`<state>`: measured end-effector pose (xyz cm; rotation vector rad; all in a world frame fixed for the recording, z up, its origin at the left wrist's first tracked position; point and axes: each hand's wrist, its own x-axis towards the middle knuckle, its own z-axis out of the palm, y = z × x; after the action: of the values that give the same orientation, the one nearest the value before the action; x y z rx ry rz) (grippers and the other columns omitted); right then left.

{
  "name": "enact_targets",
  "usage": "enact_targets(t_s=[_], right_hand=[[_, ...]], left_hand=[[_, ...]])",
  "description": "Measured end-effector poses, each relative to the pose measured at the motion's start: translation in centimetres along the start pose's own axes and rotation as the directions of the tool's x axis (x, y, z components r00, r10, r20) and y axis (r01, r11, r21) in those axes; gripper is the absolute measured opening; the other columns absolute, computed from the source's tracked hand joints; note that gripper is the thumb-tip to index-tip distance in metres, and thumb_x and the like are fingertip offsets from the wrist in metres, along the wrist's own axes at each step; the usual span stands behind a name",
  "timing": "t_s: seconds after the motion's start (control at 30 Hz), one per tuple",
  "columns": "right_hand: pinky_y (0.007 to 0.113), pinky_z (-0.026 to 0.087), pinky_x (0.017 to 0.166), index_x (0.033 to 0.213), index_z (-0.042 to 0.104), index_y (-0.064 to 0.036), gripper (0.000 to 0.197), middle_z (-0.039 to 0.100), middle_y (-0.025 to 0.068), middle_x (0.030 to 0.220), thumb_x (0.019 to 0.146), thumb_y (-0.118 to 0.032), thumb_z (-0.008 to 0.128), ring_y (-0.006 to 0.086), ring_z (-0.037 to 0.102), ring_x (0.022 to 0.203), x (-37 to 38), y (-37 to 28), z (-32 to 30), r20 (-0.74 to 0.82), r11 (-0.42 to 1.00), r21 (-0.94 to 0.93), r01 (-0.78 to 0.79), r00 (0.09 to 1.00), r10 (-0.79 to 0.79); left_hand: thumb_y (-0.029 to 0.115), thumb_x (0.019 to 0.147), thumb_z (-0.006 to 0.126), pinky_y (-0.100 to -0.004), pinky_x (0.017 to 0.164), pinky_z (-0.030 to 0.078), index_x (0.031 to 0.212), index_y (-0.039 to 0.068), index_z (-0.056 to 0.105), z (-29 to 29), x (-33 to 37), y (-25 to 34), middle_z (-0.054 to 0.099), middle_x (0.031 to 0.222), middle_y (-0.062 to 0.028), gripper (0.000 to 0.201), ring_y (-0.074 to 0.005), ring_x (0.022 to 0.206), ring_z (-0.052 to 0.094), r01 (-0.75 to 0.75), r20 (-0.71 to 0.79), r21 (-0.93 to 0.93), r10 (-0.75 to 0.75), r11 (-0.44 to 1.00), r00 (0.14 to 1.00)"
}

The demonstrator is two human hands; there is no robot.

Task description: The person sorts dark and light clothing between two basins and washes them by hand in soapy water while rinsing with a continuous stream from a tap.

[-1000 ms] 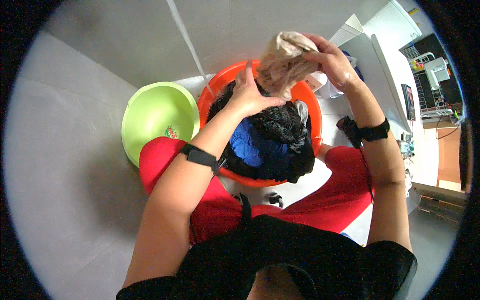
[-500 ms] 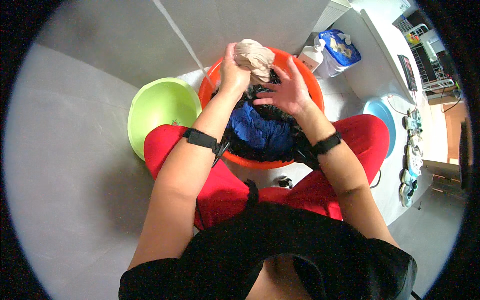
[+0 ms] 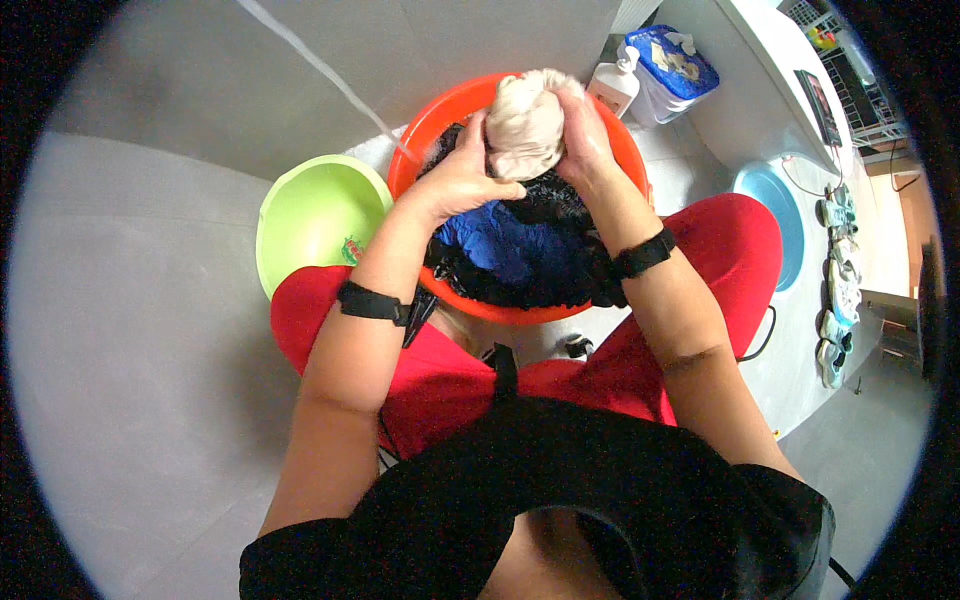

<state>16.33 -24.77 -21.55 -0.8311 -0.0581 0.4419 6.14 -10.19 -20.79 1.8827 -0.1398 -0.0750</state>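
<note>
bracketing pale cloth, left hand spreads its thumb; right hand grips opposite

Cream cloth (bunched, roundish) sits between both hands.

Bunched beige cloth: over round orange plastic basin
Round green plastic basin: left of orange basin

Free room above the green basin, pump bottle just beyond the right hand.
</note>
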Motion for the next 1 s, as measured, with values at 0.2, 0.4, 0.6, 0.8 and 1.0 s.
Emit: enact_targets(t_s=[0.2, 0.4, 0.6, 0.8, 1.0], right_hand=[[0.038, 0.047, 0.087, 0.11, 0.055, -0.0045, 0.042, 0.059, 0.0162, 0.101, 0.072, -0.016, 0.069, 0.03, 0.057, 0.095, -1.6, 0.7, 3.1, 0.2, 0.365, -0.772, 0.52, 0.745, -0.636], [0.04, 0.046, 0.081, 0.098, 0.06, -0.0058, 0.045, 0.059, 0.0177, 0.093, 0.068, -0.034, 0.078, 0.0337, 0.056, 0.09, -6.2, 3.4, 6.7, 0.406, 0.22, -0.735, 0.642, 0.676, -0.616], [0.034, 0.048, 0.081, 0.107, 0.059, -0.0004, 0.031, 0.063, 0.0105, 0.104, 0.089, -0.026, 0.057, 0.0194, 0.06, 0.093, -4.5, 3.3, 4.9, -0.085, 0.902, -0.413, 0.122, 0.982, -0.171], [0.039, 0.048, 0.085, 0.108, 0.057, -0.0036, 0.028, 0.063, 0.0114, 0.106, 0.091, -0.023, 0.047, 0.0255, 0.061, 0.095, -2.7, 5.7, 2.0, -0.181, 0.975, 0.101, -0.197, 0.96, 0.213], [0.04, 0.049, 0.083, 0.108, 0.059, -0.0092, 0.036, 0.064, 0.0096, 0.104, 0.092, -0.038, 0.043, 0.0239, 0.061, 0.094, -3.0, 4.7, 2.4, -0.09, 0.927, 0.135, -0.351, 0.927, 0.364]], left_hand=[[0.067, 0.085, 0.04, -0.0573, 0.092, 0.041, 0.13, 0.011, 0.047, -0.1, 0.7, 2.7, 0.056, 0.121, -0.0145, 0.072, -0.0361, 0.107, 0.055, 0.26, 0.23, -0.953, -0.189, 0.155, 0.955], [0.053, 0.09, 0.039, -0.0447, 0.096, 0.045, 0.119, 0.008, 0.054, -2.0, 3.2, -4.0, 0.059, 0.116, -0.0129, 0.055, -0.0294, 0.105, 0.058, 0.231, 0.225, -0.972, 0.114, -0.046, 0.968], [0.02, 0.082, 0.064, -0.0349, 0.07, 0.056, 0.096, 0.006, 0.061, 2.5, 2.8, 0.1, 0.065, 0.092, -0.0076, 0.02, -0.0209, 0.079, 0.066, -0.202, -0.498, -0.802, -0.442, 0.562, 0.746], [0.016, 0.069, 0.07, -0.0336, 0.061, 0.05, 0.072, 0.002, 0.06, 3.1, 3.3, -1.4, 0.064, 0.07, -0.0074, 0.017, -0.0181, 0.064, 0.061, -0.061, -0.654, -0.451, -0.283, 0.891, 0.702], [0.027, 0.065, 0.07, -0.0399, 0.068, 0.049, 0.075, 0.003, 0.061, 2.6, 3.4, -0.7, 0.066, 0.075, -0.0147, 0.028, -0.0284, 0.069, 0.064, 0.221, -0.664, -0.101, -0.232, 0.97, 0.711]])
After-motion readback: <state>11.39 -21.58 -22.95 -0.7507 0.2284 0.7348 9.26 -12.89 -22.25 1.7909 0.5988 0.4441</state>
